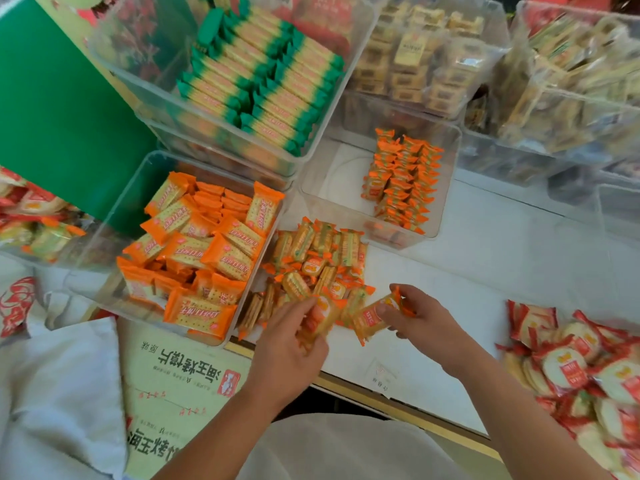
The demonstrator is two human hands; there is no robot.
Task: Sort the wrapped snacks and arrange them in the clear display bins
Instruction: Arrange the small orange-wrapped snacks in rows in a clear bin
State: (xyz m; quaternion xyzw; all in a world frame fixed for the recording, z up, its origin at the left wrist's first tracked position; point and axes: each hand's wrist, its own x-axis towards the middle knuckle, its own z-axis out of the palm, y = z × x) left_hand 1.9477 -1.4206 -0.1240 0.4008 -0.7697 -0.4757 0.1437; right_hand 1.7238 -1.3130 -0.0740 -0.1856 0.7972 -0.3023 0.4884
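A loose heap of small orange-wrapped snacks (318,261) lies on the white counter in front of me. My left hand (287,344) grips one orange packet (320,320) at the heap's near edge. My right hand (420,318) pinches another orange packet (375,318) by its end, just right of the heap. Behind the heap, a clear bin (446,188) holds neat rows of the same small orange snacks (401,181). To the left, another clear bin (138,188) is full of larger orange cracker packs (204,251).
A raised clear bin (242,140) holds green-ended packs. More clear bins of yellowish snacks (415,53) stand at the back and right. Red-wrapped round crackers (581,372) are piled at the right. A printed cardboard box (180,386) and white cloth (59,393) sit near left.
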